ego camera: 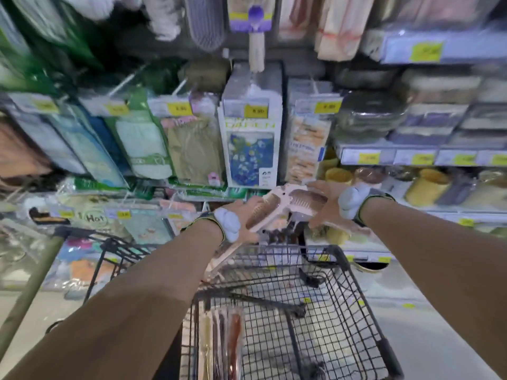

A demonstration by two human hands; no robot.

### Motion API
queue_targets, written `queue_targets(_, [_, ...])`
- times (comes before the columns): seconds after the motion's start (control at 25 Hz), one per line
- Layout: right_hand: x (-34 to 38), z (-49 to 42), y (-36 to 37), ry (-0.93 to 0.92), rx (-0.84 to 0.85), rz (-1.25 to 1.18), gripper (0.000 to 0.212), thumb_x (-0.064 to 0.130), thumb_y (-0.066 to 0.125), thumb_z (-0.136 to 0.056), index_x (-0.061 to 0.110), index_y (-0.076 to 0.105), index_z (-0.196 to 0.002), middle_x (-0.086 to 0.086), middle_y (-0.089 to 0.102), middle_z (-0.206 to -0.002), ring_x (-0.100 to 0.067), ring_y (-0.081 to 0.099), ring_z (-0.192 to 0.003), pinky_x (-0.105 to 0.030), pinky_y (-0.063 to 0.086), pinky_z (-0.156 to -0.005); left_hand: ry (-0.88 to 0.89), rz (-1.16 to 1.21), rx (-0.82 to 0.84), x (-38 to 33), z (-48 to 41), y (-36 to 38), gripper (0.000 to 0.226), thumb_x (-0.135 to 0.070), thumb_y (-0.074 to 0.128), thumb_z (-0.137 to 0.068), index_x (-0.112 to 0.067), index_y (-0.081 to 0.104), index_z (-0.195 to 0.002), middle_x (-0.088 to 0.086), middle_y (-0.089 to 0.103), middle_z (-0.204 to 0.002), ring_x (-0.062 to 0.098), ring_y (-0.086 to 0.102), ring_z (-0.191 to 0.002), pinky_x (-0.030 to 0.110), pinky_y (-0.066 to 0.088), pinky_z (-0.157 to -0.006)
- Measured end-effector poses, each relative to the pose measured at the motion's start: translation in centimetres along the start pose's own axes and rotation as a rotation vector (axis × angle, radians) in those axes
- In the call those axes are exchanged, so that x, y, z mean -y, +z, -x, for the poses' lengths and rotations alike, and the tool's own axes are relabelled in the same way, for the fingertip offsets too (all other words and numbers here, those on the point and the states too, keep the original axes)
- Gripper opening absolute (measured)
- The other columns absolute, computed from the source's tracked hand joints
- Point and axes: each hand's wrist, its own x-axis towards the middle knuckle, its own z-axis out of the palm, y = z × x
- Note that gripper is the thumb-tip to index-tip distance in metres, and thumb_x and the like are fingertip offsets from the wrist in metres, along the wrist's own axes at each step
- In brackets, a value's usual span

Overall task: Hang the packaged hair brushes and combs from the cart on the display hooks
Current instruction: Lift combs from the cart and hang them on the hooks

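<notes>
Two hands in view, both raised over the cart (343,260) in front of the display.

- Left hand (247,216): fingers curled round the near end of the packaged brushes (285,205), gripping from below.
- Right hand (319,208): fingers spread across the top of the far end and thumb at the lower edge, pinching the clear wrap.
- The packaged brushes are held between the two hands, above the front rim of the cart and just below the hook row, touching no hook. Two brown bristle heads show through the pink-white wrap. Motion blur hides whether this is one pack or two.
- One pale handle end (229,256) slants down from the left hand toward the cart.
- Two wristbands (227,223), one per wrist, each with a pale grey pad.
- One black wire cart. A bundle of long packs in the cart (222,344) lies against its left wall, with at least three strips, one reddish-brown. The exact count is unclear.
- Display hooks (181,86): three bare metal prongs can be made out above the hanging goods.
- Five yellow price tags (256,111) run along that row.
- One blue floral pack (251,149) hangs straight ahead, just above the hands.
- Shelves (411,156) to the right carry more tags and yellow cups (428,186). At least three cups show.
</notes>
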Motion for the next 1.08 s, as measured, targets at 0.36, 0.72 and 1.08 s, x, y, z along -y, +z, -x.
queue_targets(0.36, [0.2,2.8,-9.9,-0.050,-0.277,0.194,0.101,0.050,0.078,-0.073,0.023,0.021,-0.152,0.001,0.046,-0.144,-0.022,0.050,-0.127,-0.024,0.039,-0.096,0.021,-0.098,-0.279,-2.6,1.7,-11.9,0.096,-0.054,0.066,-0.077,-0.031,0.007,-0.149,0.015,0.052,-0.114,0.034,0.059,-0.090,0.042,0.054,-0.078])
queue_targets(0.72, [2.1,5.4,-17.1,-0.085,-0.552,0.332,0.090,0.051,0.077,-0.068,0.025,0.034,-0.142,0.000,0.059,-0.110,-0.024,0.061,-0.098,-0.033,0.050,-0.080,-0.007,-0.221,-0.495,-3.9,3.2,-20.6,0.095,-0.056,0.063,-0.080,-0.034,0.004,-0.151,0.016,0.048,-0.127,0.032,0.062,-0.092,0.035,0.052,-0.073])
queue_targets(1.08, [3.8,7.4,-25.5,-0.088,-0.791,0.332,0.077,0.048,0.077,-0.070,0.025,0.037,-0.132,-0.002,0.055,-0.110,-0.026,0.054,-0.080,-0.029,0.040,-0.060,-0.077,-0.237,-0.765,-6.0,4.3,-29.9,0.089,-0.060,0.057,-0.079,-0.046,0.000,-0.146,0.015,0.046,-0.129,0.034,0.063,-0.084,0.038,0.055,-0.066])
